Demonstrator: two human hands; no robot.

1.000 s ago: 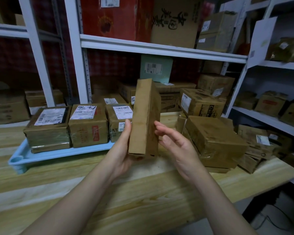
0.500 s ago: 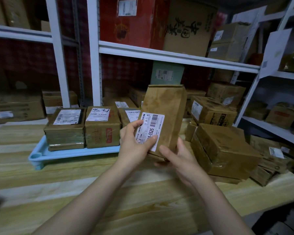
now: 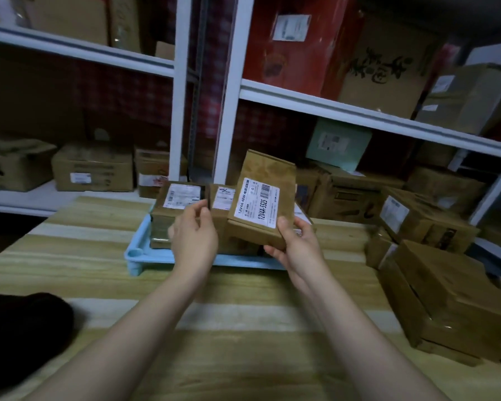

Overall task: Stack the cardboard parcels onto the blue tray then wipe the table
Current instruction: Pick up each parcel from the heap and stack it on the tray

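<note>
**Labelled parcel (image 3: 261,204), in hand over blue tray (image 3: 136,253)**

Flat kraft carton with a white barcode label, tilted above the tray's right end at 12 o'clock. Your right hand (image 3: 295,247) pinches its lower corner. Your left hand (image 3: 195,230) hangs loosely curled at its 9 o'clock, gripping nothing. Risk: that one-corner hold may let the smooth card pivot and knock the tray parcels (image 3: 182,198). Loose parcels (image 3: 446,299): 3 o'clock.
</note>
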